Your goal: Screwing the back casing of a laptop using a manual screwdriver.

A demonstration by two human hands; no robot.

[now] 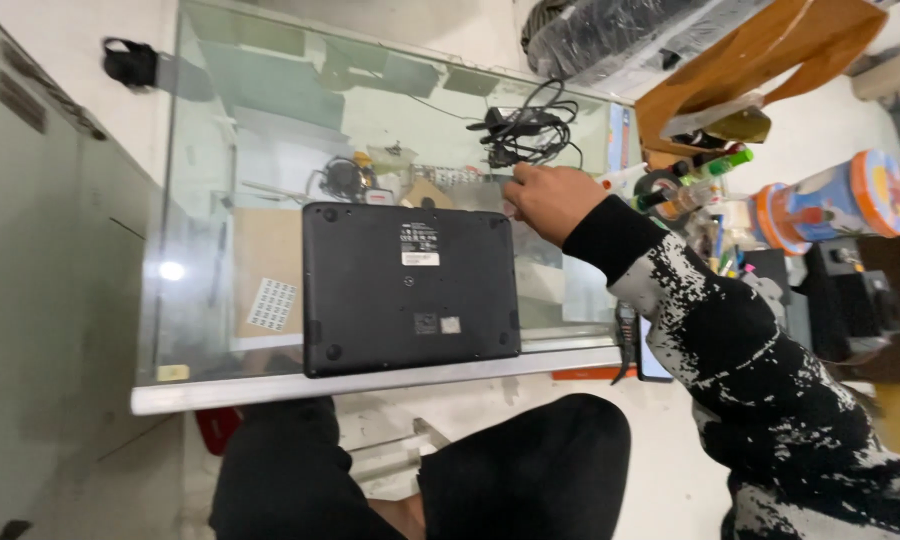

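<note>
A black laptop lies upside down on a glass counter top, its underside with labels and rubber feet facing up. My right hand rests at the laptop's far right corner, fingers curled against the edge; I cannot tell whether it grips the corner or something small. The sleeve is black with white speckles. My left hand is out of view. My knees in black trousers show below the counter's front edge.
A coiled black cable with a plug lies on the glass behind my hand. At the right stand a cluttered tray of bottles and pens and a colourful cylindrical tin. A grey cabinet lines the left.
</note>
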